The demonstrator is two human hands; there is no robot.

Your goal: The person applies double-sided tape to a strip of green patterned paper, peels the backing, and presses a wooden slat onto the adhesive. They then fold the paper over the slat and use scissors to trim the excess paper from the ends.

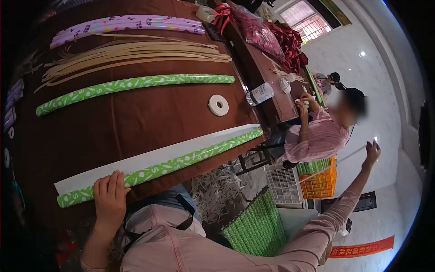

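Note:
My left hand is wrapped over the near end of a green patterned wrapping paper roll, holding it on the brown-covered table. The roll's loose edge lies with its white underside facing up. Far out to the right, my right hand is raised with its fingers pinched on a thin white strip that trails down toward the baskets. A second green roll and a white tape roll lie beyond the one under my left hand.
Tan strips and purple rolls lie farther across the table. A bottle stands near a seated co-worker. Beside me are an orange basket, a white basket, stacked green rolls and shredded paper.

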